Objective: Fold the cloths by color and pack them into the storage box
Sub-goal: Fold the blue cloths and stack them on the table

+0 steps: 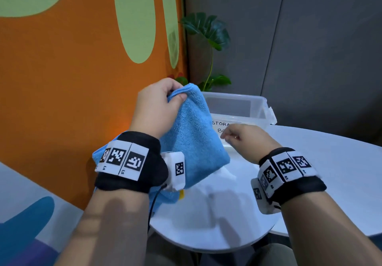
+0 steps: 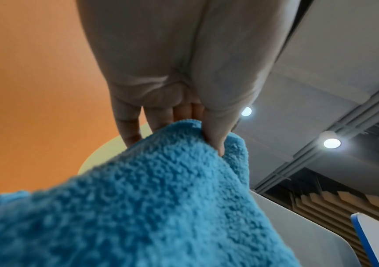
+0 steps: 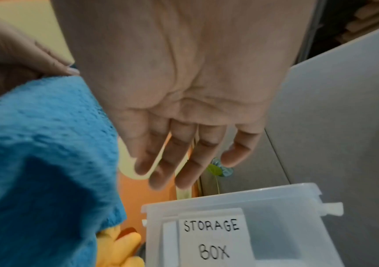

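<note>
Pinching the top edge of a fluffy sky-blue microfibre cloth (image 1: 192,137), our left hand (image 1: 154,108) has its grip clamped on the fabric, thumb in front and fingers behind, at the centre of the head frame. From the left wrist view the thumb (image 2: 216,133) presses into the blue pile while the other fingers lie behind the hem. That cloth hangs down from the pinch, and its lower part reaches the round white bench (image 1: 206,220) in the lower middle of the frame. Our right hand (image 1: 246,139) hovers just right of the cloth with its grip apart, holding nothing; the right wrist view shows its fingers (image 3: 197,159) loosely extended above the box. A translucent plastic storage box (image 1: 258,106), labelled "STORAGE BOX" on a white paper label (image 3: 213,238), stands on the bench behind the right hand, right of centre in the frame. A yellow cloth (image 3: 120,247) peeks out under the blue one, at the lower left of the right wrist frame, just beside the box. A green leafy plant (image 1: 208,32) stands behind the box, against the grey wall.
</note>
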### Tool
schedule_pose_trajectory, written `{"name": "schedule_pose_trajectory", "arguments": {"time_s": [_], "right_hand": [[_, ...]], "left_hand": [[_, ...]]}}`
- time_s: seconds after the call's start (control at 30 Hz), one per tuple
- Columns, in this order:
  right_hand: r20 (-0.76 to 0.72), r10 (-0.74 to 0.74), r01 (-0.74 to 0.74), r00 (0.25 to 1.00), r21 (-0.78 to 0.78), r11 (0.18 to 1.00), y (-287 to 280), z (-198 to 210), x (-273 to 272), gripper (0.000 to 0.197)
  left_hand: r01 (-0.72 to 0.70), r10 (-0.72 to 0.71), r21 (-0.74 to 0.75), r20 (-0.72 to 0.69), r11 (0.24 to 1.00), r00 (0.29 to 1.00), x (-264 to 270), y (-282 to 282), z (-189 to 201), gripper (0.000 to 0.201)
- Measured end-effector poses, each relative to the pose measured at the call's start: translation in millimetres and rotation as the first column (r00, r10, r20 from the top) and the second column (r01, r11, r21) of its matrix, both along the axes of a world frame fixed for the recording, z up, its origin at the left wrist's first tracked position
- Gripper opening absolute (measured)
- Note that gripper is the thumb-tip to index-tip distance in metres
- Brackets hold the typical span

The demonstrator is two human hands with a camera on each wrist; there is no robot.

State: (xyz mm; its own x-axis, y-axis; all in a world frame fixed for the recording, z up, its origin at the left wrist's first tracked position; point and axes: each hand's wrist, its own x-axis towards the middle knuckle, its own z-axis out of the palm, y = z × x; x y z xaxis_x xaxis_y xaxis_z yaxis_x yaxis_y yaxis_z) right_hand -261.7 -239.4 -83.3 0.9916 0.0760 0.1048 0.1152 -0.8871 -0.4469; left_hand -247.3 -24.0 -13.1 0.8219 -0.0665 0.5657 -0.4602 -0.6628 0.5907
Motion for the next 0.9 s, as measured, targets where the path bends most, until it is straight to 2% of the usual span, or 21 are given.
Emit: {"name": "schedule_pose_trajectory", "arguments": {"time_s": [0.1, 0.2, 0.27, 0.33, 0.43, 0.53, 0.63, 0.7, 0.8, 0.9], "right_hand": [[0.138, -0.024, -0.010, 0.990, 0.241, 0.970, 7, 12, 0, 0.021], [0.223, 0.023, -0.130, 0.975, 0.477, 0.869, 20, 28, -4, 0.029], [0.212, 0.107, -0.209, 0.971, 0.552, 0.807, 27, 32, -6, 0.036], [0.174, 0.158, -0.229, 0.972, 0.545, 0.807, 30, 29, -5, 0.039], [0.106, 0.162, -0.193, 0.981, 0.499, 0.845, 27, 18, -4, 0.030], [0.034, 0.118, -0.119, 0.992, 0.488, 0.865, 19, 6, -4, 0.011], [-0.003, 0.042, -0.036, 0.999, 0.440, 0.897, 6, 2, -5, 0.004], [0.018, -0.027, 0.017, 0.999, 0.395, 0.919, -1, 2, -5, 0.009], [0.093, -0.119, 0.065, 0.988, 0.451, 0.890, -8, 4, -7, 0.014], [0.111, -0.091, 0.015, 0.990, 0.548, 0.836, -5, 6, -10, 0.027]], "left_hand": [[0.038, -0.038, 0.020, 0.002, 0.999, 0.999, 1, 2, -2, 0.005], [0.146, -0.146, 0.044, -0.010, 0.988, 0.989, -1, -4, -8, 0.007], [0.223, -0.223, 0.058, -0.010, 0.973, 0.975, -2, -7, -11, 0.009], [0.261, -0.261, 0.070, -0.011, 0.963, 0.965, -3, -9, -11, 0.010], [0.254, -0.256, 0.069, 0.023, 0.965, 0.966, -3, -8, -10, 0.007], [0.189, -0.191, 0.055, 0.038, 0.980, 0.981, -2, -4, -10, 0.006], [0.089, -0.089, 0.005, 0.012, 0.996, 0.996, -1, -1, -15, 0.005], [0.025, -0.026, -0.031, -0.028, 0.999, 0.999, -1, -1, -19, 0.004], [-0.016, 0.012, -0.066, -0.063, 0.998, 0.998, -1, -4, -24, 0.007], [-0.011, 0.006, -0.097, -0.056, 0.995, 0.998, -2, -8, -26, 0.006]]}}
